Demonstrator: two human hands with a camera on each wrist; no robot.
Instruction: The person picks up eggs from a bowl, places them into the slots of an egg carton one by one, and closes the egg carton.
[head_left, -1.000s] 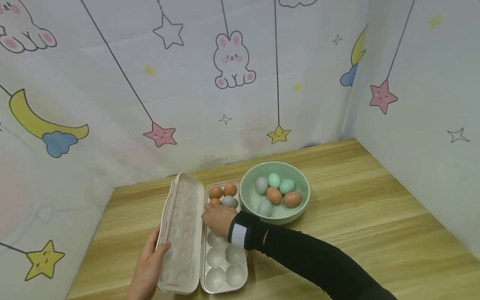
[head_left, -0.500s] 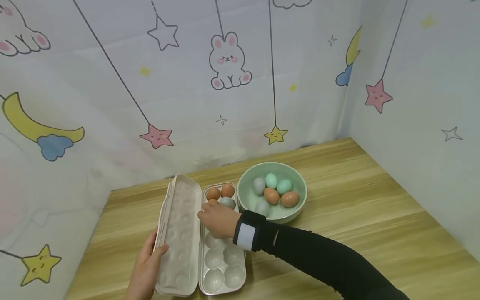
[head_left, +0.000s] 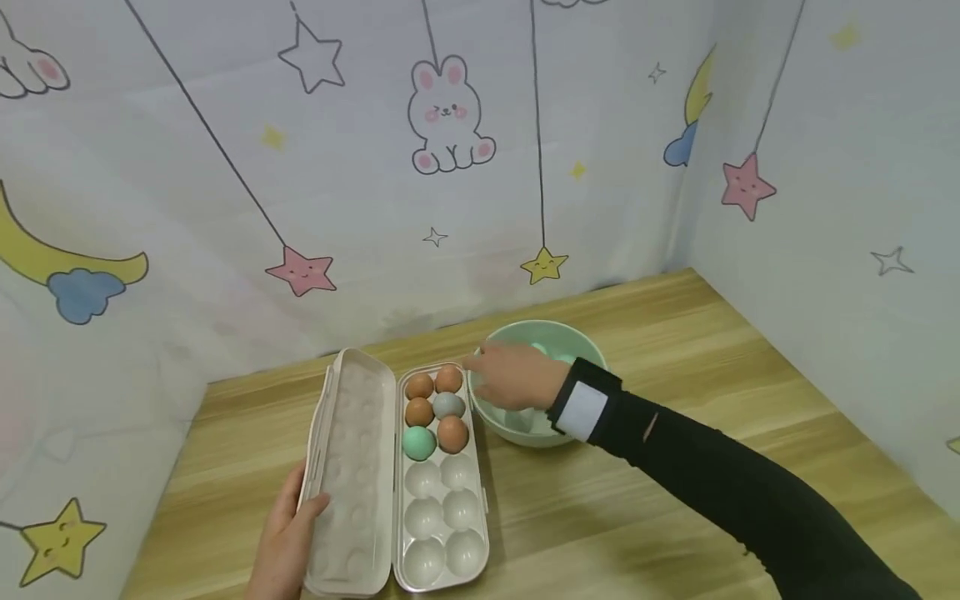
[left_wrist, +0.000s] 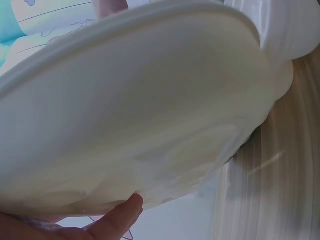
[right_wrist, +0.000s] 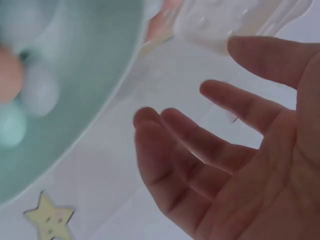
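Observation:
My left hand [head_left: 283,533] holds the raised lid [head_left: 352,475] of an egg carton, its thumb on the inner side. In the left wrist view, a finger [left_wrist: 117,220] lies against the pale lid [left_wrist: 125,100]. The carton's tray [head_left: 442,583] carries several brown eggs [head_left: 452,434], a grey-blue egg [head_left: 448,406] and a mint-green egg [head_left: 418,443] at the far end. Over the left part of a green bowl [head_left: 536,437] hovers my right hand [head_left: 517,375], holding nothing. The right wrist view shows that hand's fingers [right_wrist: 170,165] loosely bent and spread, apart from the bowl's rim [right_wrist: 115,95].
Several grey, mint and brown eggs [right_wrist: 40,90] lie in the bowl, mostly hidden by my hand in the head view. The near cups [head_left: 425,560] of the tray hold no eggs. Printed curtains [head_left: 360,200] stand behind and right of the wooden table [head_left: 675,400].
My right hand has left the carton, where the mint-green egg and a brown egg beside it now show, and moved right and back over the bowl. The left hand still holds the lid.

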